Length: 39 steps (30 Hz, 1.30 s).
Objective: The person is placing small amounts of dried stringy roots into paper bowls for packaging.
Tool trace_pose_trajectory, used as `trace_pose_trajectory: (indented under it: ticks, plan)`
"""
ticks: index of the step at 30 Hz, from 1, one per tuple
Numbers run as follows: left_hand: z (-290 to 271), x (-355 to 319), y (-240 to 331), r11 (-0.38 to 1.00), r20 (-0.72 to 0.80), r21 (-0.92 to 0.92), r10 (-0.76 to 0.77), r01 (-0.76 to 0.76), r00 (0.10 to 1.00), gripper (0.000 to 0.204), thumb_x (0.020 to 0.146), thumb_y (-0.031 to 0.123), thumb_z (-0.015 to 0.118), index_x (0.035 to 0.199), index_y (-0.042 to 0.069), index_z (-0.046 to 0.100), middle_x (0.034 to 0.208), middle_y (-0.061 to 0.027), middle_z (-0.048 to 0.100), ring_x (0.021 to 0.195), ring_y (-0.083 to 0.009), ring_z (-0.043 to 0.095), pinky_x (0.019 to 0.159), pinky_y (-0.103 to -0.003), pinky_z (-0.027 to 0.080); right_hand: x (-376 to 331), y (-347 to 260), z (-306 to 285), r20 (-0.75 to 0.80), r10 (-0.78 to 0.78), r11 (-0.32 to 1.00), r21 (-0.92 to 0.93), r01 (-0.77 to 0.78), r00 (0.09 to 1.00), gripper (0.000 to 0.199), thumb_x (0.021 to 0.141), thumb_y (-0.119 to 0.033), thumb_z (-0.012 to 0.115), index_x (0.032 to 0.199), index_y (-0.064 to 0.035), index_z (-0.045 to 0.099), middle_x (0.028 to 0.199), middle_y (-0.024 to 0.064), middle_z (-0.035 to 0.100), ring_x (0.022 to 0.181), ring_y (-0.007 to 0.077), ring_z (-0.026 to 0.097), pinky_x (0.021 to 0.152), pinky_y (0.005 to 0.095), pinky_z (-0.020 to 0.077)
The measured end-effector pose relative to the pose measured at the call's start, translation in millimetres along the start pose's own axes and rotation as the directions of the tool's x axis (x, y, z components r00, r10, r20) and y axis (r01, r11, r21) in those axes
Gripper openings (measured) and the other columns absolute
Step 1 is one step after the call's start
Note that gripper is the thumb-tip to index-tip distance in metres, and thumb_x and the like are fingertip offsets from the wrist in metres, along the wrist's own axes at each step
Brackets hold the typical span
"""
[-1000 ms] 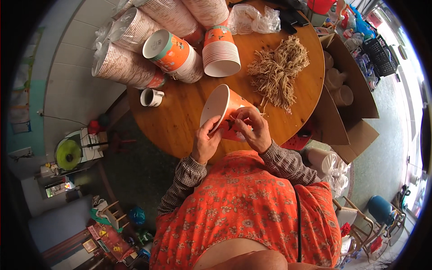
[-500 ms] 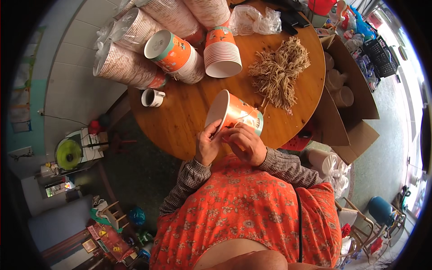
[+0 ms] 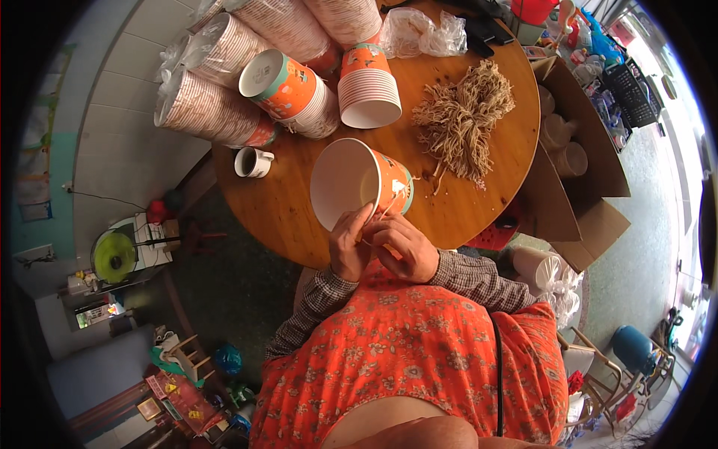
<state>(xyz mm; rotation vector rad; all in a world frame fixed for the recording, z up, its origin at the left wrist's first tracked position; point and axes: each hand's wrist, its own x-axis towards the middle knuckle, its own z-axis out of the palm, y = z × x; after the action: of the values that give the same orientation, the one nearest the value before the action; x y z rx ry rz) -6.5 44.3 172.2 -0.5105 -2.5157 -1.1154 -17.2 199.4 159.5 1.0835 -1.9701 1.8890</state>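
Observation:
A large orange paper tub with a white inside lies tilted over the near part of the wooden table, its mouth facing left. My left hand is closed on the near rim, thumb and fingers pinching the wall. Close beside it, my right hand has its fingers curled in a pinch on a thin tan cord by the tub's side. The fingertips partly hide where the cord meets the rim. A loose bundle of tan cords lies farther right on the table.
Stacked tubs and plastic-wrapped stacks crowd the far left of the table. A mug with dark liquid stands at its left. Clear plastic bags lie at the back. An open cardboard box holding tubs is at the right.
The tub has turned so that its mouth opens more toward me, and it has shifted left. Both hands stay at its near rim, fingers slightly moved.

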Motion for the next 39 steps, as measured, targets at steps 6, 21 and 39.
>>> trace_pose_trajectory:
  ticks: [6,21,39]
  plan:
    - [2,-2,-4,1.000,0.007,-0.009,0.024,-0.024,1.000,0.044,0.073,-0.002,0.064,0.116,-0.002,0.055,0.095,-0.0165,0.064,0.083,-0.0306,0.062,0.073,-0.037,0.050,5,-7,-5,0.023,-0.004,1.000,-0.020,0.005,1.000,0.018,0.075,0.005,0.060,0.089,-0.0019,0.051,0.096,0.0127,0.057,0.090,0.0305,0.053,0.081,0.0373,0.0449]
    - [-4,-7,-7,0.994,0.054,-0.049,-0.096,0.098,0.994,0.027,0.081,0.000,0.063,0.107,-0.002,0.061,0.100,-0.0166,0.063,0.089,-0.0287,0.064,0.073,-0.033,0.053,8,-5,-16,0.254,0.037,0.999,-0.036,-0.028,0.967,0.022,0.072,0.003,0.060,0.091,-0.0008,0.050,0.093,0.0137,0.055,0.090,0.0319,0.053,0.080,0.0378,0.0456]
    - [-6,-10,-6,0.794,0.290,-0.285,-0.462,0.537,0.838,0.013,0.083,0.005,0.065,0.094,-0.001,0.061,0.083,-0.0056,0.064,0.073,-0.0092,0.059,0.061,-0.022,0.046,-5,-4,-15,0.009,0.366,0.909,0.210,-0.359,0.931,0.010,0.081,-0.001,0.060,0.089,-0.0014,0.055,0.089,0.0121,0.056,0.077,0.0274,0.056,0.069,0.0328,0.0467]
